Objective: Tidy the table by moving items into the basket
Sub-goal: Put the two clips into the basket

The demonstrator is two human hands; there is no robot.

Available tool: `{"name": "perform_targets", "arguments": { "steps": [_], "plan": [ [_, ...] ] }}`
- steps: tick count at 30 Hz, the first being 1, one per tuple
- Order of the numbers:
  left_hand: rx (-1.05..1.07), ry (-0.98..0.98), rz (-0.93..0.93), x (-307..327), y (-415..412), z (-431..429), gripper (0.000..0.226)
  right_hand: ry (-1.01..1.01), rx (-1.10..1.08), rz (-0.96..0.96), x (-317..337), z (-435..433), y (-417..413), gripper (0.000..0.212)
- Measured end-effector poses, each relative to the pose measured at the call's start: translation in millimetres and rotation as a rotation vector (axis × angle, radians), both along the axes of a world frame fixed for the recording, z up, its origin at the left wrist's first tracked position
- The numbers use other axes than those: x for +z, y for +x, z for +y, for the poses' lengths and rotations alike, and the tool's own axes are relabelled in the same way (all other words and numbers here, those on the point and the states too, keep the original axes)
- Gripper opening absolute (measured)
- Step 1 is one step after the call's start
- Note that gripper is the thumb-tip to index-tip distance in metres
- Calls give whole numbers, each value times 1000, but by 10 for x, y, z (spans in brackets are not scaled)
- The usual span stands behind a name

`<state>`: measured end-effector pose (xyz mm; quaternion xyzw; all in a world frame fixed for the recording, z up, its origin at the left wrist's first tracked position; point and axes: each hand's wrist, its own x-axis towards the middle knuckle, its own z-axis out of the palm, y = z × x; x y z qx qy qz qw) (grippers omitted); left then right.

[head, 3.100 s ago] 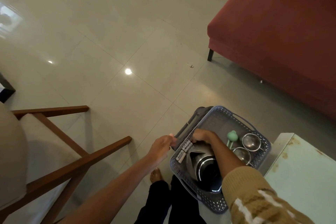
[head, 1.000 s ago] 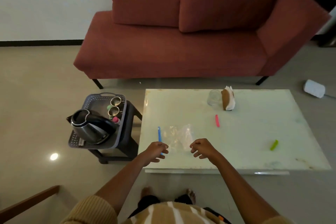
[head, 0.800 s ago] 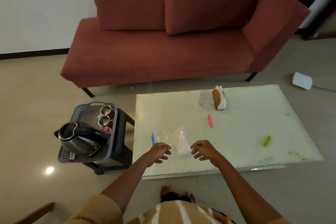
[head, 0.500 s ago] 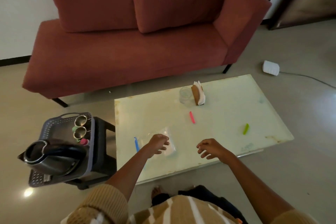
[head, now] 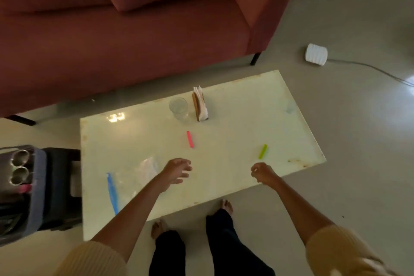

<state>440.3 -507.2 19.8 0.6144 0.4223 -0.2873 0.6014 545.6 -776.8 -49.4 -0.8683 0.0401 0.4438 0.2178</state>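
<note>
Over the table point(head: 235, 118) at 6 o'clock we found the left hand point(head: 177, 171) loosely spread and the right hand point(head: 262, 172) loosely curled, both empty, apparently poised for the pink clip point(head: 190, 139) and green clip point(head: 262, 151) at their 12 o'clock; the basket point(head: 39, 186) stood at 9 o'clock.

A home living room: a red sofa point(head: 125, 35) behind a low coffee table point(head: 235, 177) on tiled floor.

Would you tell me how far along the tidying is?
Done: two metal cups sit in the basket. In hand: nothing; left hand and right hand hover empty. Left: glass, napkin holder, pink clip, green clip, blue clip, plastic bag on the table.
</note>
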Motion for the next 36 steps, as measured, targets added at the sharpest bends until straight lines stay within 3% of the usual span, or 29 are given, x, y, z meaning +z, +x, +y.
{"name": "perform_targets", "arguments": {
  "steps": [4,11,17,20,23,25,27,30,34,36],
  "plan": [
    [77,3,-40,-220,369,-305,19,-101,-64,-88,-452,-248,469,42],
    [45,38,11,-504,400,-744,25,-124,2,-13,-1233,-350,694,57],
    [85,74,61,-589,294,-757,25,-150,-38,-146,-1513,-212,613,34],
    [168,84,52,-558,274,-720,23,-8,-124,-210,-1387,-66,550,35],
    [267,59,28,-503,282,-688,23,273,-178,-273,-1040,261,373,21],
    [331,46,2,-477,295,-666,23,478,-186,-150,-755,530,193,17],
    [390,44,-21,-475,306,-633,21,658,-241,85,-507,773,18,24],
    [431,83,-55,-491,287,-562,23,837,-282,364,-300,1078,-184,18],
    [555,341,-131,-515,133,-378,12,889,-174,498,-273,1393,-226,11],
    [676,357,-157,-530,37,-234,12,829,-134,432,-392,1583,-164,9]
  ]
}}
